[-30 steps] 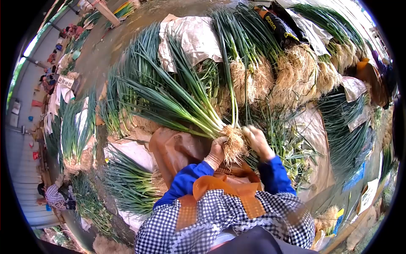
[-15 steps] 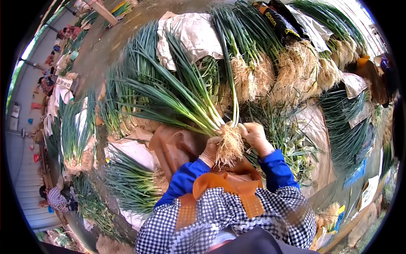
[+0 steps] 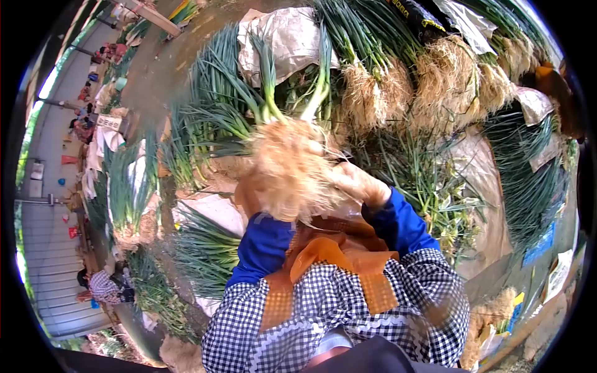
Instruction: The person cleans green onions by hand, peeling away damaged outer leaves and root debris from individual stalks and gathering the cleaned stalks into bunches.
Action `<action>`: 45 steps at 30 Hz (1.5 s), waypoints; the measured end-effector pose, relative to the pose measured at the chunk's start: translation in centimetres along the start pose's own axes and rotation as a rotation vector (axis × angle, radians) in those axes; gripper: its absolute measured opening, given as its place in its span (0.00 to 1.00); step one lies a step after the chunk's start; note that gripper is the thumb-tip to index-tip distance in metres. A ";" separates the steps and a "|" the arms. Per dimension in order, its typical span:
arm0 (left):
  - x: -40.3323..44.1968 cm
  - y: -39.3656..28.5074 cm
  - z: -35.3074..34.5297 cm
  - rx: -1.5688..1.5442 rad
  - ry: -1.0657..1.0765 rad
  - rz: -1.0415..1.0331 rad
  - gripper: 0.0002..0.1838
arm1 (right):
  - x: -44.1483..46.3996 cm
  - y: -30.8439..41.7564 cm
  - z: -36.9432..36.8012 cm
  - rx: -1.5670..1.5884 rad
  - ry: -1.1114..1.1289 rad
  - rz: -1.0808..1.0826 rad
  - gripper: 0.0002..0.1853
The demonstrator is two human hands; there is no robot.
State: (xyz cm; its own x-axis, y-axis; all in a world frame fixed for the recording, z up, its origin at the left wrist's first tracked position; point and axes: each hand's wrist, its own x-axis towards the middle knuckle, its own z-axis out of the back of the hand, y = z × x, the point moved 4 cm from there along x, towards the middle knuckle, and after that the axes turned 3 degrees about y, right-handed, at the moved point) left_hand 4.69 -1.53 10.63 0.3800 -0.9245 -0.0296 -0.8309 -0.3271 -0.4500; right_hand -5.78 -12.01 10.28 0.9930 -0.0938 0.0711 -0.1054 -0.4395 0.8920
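Observation:
A bunch of green onions [image 3: 268,104] is tilted up in front of me, its pale root mass [image 3: 292,165] facing the camera and blurred by motion. My left hand [image 3: 250,194] is under and behind the roots, mostly covered by them, and carries the bunch from the left. At the right side of the roots, my right hand [image 3: 360,182] has its fingers curled closed against the bunch; the fingertips are partly lost among root strands. White stalks [image 3: 317,102] and dark green leaves point away from me.
Root-on bunches of green onions [image 3: 379,87] line the far side, near pale sacking [image 3: 286,43]. Loose leaves and trimmings [image 3: 429,193] lie to the right. Another bunch [image 3: 205,252] rests at lower left. People [image 3: 102,286] sit along the left side.
The bunch has tipped so its roots rise toward the camera and shift left. My left hand has gone behind the roots; my right hand has moved slightly left and stays beside them.

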 end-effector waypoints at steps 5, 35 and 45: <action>-1.7 -6.7 -6.0 -0.286 0.128 -0.100 0.26 | -4.5 0.5 6.8 -0.003 -0.160 0.076 0.21; -3.0 -8.2 -15.4 -0.622 0.298 -0.194 0.16 | 22.8 -4.9 -1.5 -0.289 0.051 -0.017 0.30; -7.6 -12.9 -19.8 -0.620 0.388 -0.349 0.17 | 8.6 -12.7 14.6 -0.817 -0.036 -0.302 0.22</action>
State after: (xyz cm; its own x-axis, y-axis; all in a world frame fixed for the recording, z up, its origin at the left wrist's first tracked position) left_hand 4.46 5.83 34.37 0.5857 -0.7137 0.3841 -0.8077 -0.5533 0.2036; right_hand 3.32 -20.27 -6.92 0.9687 -0.1103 -0.2223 0.2466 0.3267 0.9124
